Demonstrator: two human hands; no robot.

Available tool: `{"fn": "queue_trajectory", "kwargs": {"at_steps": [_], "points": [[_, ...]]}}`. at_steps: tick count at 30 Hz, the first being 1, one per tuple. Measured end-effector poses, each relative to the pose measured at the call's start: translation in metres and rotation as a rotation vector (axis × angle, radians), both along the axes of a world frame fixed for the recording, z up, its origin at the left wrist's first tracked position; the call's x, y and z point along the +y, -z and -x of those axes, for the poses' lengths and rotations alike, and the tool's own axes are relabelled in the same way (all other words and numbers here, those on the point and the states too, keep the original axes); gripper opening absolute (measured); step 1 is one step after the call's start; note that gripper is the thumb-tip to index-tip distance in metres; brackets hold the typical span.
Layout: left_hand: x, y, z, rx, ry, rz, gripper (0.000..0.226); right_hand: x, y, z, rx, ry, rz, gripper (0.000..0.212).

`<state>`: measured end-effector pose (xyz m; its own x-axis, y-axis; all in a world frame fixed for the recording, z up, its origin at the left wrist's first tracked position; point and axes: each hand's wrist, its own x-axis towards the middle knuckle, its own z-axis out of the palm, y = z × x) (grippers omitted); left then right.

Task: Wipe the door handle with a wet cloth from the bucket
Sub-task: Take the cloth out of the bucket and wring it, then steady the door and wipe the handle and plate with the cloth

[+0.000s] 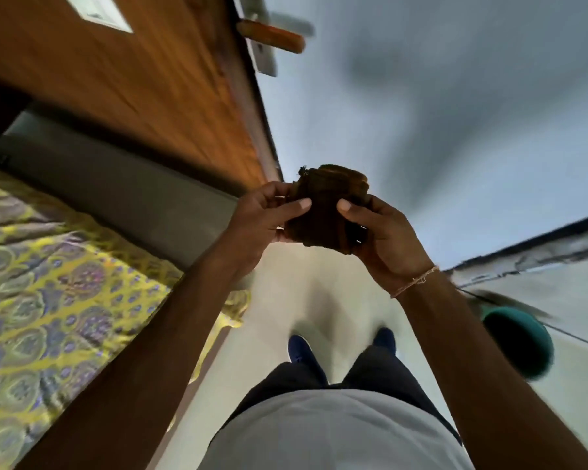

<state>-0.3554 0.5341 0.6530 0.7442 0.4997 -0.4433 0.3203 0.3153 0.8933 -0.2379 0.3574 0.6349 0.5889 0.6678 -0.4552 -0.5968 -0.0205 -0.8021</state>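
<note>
Cloth (326, 212), dark brown and bunched into a thick wad, is gripped between both hands at centre. The left hand (262, 218) and right hand (384, 232) are closed on its sides, thumbs pressed on top. The door handle (272, 35), orange-brown on a pale plate, is seen blurred far above. No writing can be read.

Left hand (262, 218) and right hand (384, 228) raised, fingers (297, 205) curled.
</note>
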Motion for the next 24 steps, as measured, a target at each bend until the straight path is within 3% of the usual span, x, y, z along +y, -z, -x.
{"fn": "queue_trajectory", "kwargs": {"at_steps": [7, 18, 21, 24], "points": [[0.088, -0.017, -0.003, -0.048, -0.082, -0.032, 0.031, 0.098, -0.016, -0.012, 0.160, -0.163, -0.181, 0.049], [0.209, -0.003, -0.061, -0.005, -0.168, -0.160, 0.029, 0.230, 0.001, -0.070, 0.195, -0.080, -0.091, 0.051], [0.234, -0.003, -0.072, 0.017, -0.145, -0.176, 0.037, 0.253, -0.005, -0.077, 0.198, -0.077, -0.058, 0.051], [0.260, 0.003, -0.084, 0.043, -0.079, -0.215, 0.029, 0.270, -0.004, -0.085, 0.200, -0.036, -0.031, 0.045]]}}
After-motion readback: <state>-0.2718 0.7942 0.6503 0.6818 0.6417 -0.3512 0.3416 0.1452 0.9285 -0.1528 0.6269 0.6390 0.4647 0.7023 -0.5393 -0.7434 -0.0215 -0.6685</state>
